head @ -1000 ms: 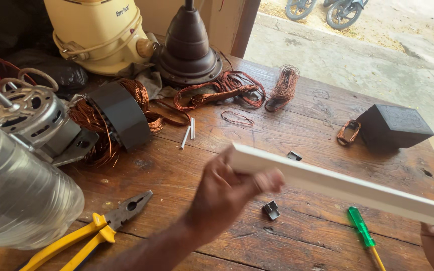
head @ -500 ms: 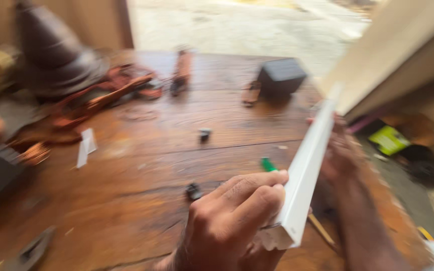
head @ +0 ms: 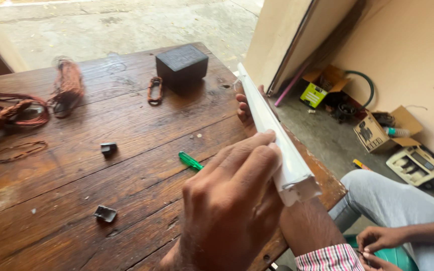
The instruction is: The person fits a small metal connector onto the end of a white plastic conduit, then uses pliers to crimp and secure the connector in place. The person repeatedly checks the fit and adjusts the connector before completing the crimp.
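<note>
Centrally in the frame, a long white plastic channel (head: 272,135) runs from the upper middle toward the lower right above the wooden bench (head: 101,165). Left hand (head: 227,211) grips its near end, fingers closed; right hand (head: 247,113) clasps the far part.

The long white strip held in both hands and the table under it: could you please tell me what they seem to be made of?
White strip: probably plastic; smooth, matte, with a hollow moulded end. Table: wood, dark glossy planks showing grain and seams.
</note>
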Demonstrator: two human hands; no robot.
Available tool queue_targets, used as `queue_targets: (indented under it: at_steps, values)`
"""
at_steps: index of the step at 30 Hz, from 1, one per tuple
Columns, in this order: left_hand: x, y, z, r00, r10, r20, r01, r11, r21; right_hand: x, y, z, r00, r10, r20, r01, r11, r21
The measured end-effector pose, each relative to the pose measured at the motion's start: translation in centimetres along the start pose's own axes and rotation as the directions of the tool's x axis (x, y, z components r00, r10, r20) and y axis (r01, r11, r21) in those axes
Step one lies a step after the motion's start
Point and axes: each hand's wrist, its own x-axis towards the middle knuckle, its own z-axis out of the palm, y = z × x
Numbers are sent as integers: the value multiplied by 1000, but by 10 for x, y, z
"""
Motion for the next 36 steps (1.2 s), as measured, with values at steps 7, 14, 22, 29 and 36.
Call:
queue_targets:
  at_steps: [7,14,22,29,36]
  values:
    - [0,2,2,998,-25,61,22,998,50,-29,3,36,983,-155,-101,136,976,-171]
    - [-7,0,6,999,-9,48,5,997,74,-31,4,41,982,-174,-78,157,971,-182]
    - [-8,-2,2,999,3,45,-4,1000,18,-25,4,36,993,-121,-13,119,986,-117]
    - [-11,-6,1,996,-15,89,15,1000,8,-29,1,42,989,-123,-77,109,980,-165]
    - [-12,-9,6,995,-18,97,15,1000,25,-29,0,45,987,-140,-79,122,972,-202]
